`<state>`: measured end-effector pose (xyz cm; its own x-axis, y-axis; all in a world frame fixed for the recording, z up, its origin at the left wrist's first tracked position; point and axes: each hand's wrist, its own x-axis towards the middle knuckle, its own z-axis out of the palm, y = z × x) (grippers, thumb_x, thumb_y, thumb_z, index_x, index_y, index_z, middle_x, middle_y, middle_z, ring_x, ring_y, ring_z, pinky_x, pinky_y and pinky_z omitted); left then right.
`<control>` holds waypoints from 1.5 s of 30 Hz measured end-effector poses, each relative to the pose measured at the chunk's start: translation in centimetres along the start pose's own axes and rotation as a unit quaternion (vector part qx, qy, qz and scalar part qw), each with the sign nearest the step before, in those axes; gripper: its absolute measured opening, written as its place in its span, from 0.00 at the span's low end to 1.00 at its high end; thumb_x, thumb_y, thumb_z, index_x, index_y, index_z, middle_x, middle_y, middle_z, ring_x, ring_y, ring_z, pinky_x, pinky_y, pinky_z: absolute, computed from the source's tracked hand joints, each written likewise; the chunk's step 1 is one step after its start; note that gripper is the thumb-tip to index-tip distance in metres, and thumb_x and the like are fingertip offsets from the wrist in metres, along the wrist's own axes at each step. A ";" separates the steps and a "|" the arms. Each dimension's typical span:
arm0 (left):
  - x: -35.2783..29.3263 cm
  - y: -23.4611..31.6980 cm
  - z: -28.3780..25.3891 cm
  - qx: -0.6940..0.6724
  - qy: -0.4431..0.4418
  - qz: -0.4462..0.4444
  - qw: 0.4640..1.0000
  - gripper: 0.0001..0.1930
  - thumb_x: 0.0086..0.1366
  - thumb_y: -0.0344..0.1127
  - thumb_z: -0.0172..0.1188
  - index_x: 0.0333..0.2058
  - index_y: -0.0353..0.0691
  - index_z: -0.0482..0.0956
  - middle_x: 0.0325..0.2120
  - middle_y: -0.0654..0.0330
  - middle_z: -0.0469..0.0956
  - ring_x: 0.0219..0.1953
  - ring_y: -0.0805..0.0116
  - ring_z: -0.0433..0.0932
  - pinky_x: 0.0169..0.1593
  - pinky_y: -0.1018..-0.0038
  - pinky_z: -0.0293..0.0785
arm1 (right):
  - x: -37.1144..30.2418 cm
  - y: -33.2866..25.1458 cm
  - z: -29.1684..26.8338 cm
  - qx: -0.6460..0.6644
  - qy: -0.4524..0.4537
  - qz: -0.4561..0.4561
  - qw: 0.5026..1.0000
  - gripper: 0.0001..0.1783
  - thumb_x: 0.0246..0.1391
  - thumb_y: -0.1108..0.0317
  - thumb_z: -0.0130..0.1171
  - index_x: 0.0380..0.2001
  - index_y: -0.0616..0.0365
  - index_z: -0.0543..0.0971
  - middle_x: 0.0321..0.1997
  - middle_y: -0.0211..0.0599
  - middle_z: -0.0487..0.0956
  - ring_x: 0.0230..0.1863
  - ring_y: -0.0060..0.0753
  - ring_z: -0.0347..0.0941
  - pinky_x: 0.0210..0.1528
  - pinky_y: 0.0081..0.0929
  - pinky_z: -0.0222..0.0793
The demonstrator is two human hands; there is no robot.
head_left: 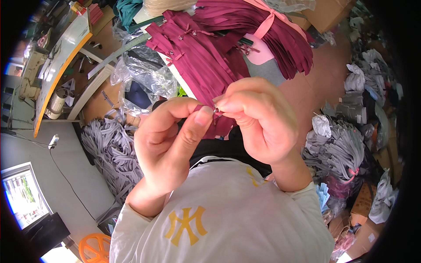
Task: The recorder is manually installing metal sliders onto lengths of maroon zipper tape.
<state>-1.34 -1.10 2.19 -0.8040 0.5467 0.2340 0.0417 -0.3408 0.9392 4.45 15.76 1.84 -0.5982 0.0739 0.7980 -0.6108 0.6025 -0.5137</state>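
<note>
Head view: left grip (pixel 164 147) pinches maroon fabric (pixel 219 126), right grip (pixel 265 122) pinches a small shiny piece (pixel 216 110) beside it

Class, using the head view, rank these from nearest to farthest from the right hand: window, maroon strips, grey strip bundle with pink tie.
1. Maroon strips: at the right hand, stretching ahead.
2. Grey strip bundle: off to the right.
3. Window: far left, beside the wall.
</note>
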 end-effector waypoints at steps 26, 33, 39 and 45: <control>-0.1 -0.9 0.3 -0.053 0.006 -0.016 0.998 0.08 0.67 0.20 0.59 0.44 0.27 0.78 0.36 0.57 0.80 0.37 0.75 0.78 0.42 0.80 0.74 | -0.7 0.4 -0.3 0.020 0.025 0.035 0.999 0.09 0.51 0.85 0.60 0.38 0.67 0.79 0.35 0.40 0.81 0.35 0.38 0.79 0.33 0.26 0.78; 0.5 -1.1 -0.5 -0.021 -0.051 0.031 0.998 0.09 0.65 0.18 0.60 0.44 0.28 0.78 0.38 0.57 0.79 0.37 0.75 0.76 0.43 0.80 0.72 | -0.3 0.1 -0.6 0.018 0.015 0.044 0.999 0.09 0.51 0.85 0.60 0.38 0.67 0.79 0.34 0.40 0.81 0.34 0.36 0.78 0.33 0.26 0.77; 0.7 -1.2 -1.0 -0.017 -0.071 0.020 0.997 0.08 0.63 0.18 0.61 0.42 0.29 0.78 0.37 0.58 0.78 0.39 0.74 0.75 0.44 0.78 0.70 | -0.2 0.1 -0.5 0.021 0.022 0.040 0.999 0.09 0.51 0.85 0.60 0.37 0.67 0.79 0.33 0.39 0.81 0.34 0.36 0.78 0.34 0.25 0.77; 0.8 -1.0 -1.0 0.022 -0.069 0.030 0.997 0.07 0.62 0.18 0.63 0.39 0.29 0.79 0.36 0.57 0.78 0.37 0.71 0.75 0.42 0.77 0.70 | -0.1 0.0 -0.5 0.017 0.012 0.040 0.999 0.09 0.51 0.85 0.61 0.37 0.66 0.79 0.33 0.39 0.81 0.33 0.35 0.78 0.34 0.25 0.77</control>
<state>-2.65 -1.09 1.20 -0.7100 0.6278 0.3189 0.1147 -0.3437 0.9320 4.79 16.18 1.98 -0.6331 0.1397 0.7614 -0.5790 0.5674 -0.5855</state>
